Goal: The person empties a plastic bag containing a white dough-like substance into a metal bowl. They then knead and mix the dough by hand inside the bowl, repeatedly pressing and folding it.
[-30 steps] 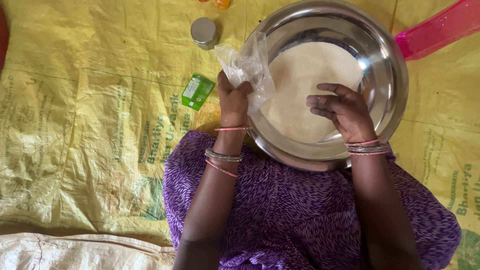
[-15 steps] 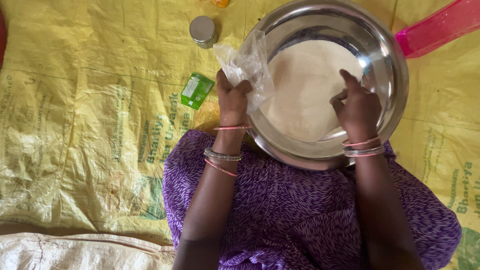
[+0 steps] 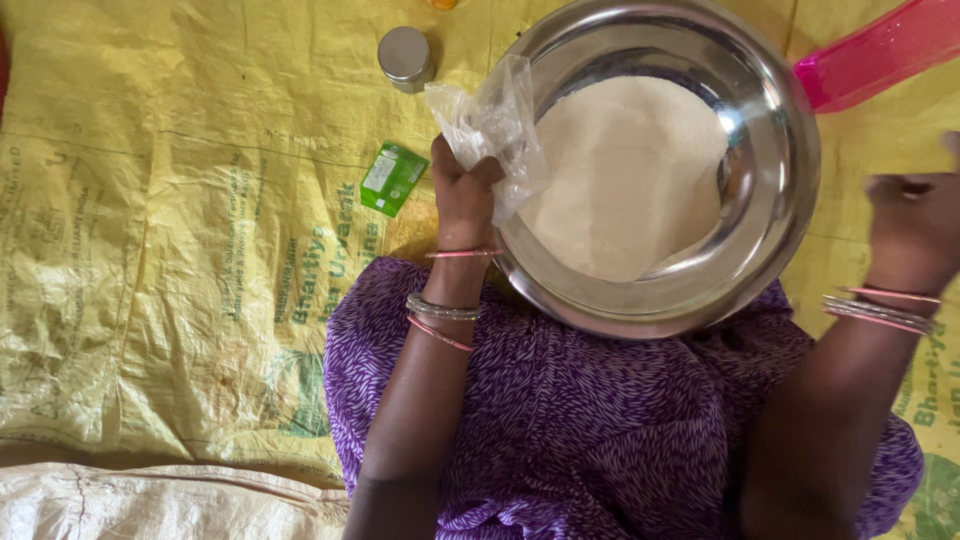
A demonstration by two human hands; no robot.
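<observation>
Two hands at work over purple cloth (image 3: 600,430): left hand (image 3: 465,195) near frame centre, fingers closed tight on crumpled clear plastic bag (image 3: 495,125) at rim of steel bowl (image 3: 775,170). Right hand (image 3: 915,230) blurred at right edge, outside bowl, finger state impossible to tell. Pale flour (image 3: 625,175) heaped inside bowl, upper centre; small green packet (image 3: 392,178) and round metal lid (image 3: 405,55) on yellow sack (image 3: 150,200), upper left.

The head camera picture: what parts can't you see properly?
- Right hand: blurred, fingers cut by the right edge.
- Pink container: mostly outside the frame.
- Bowl rim: left part hidden by the plastic bag in the left hand.
</observation>
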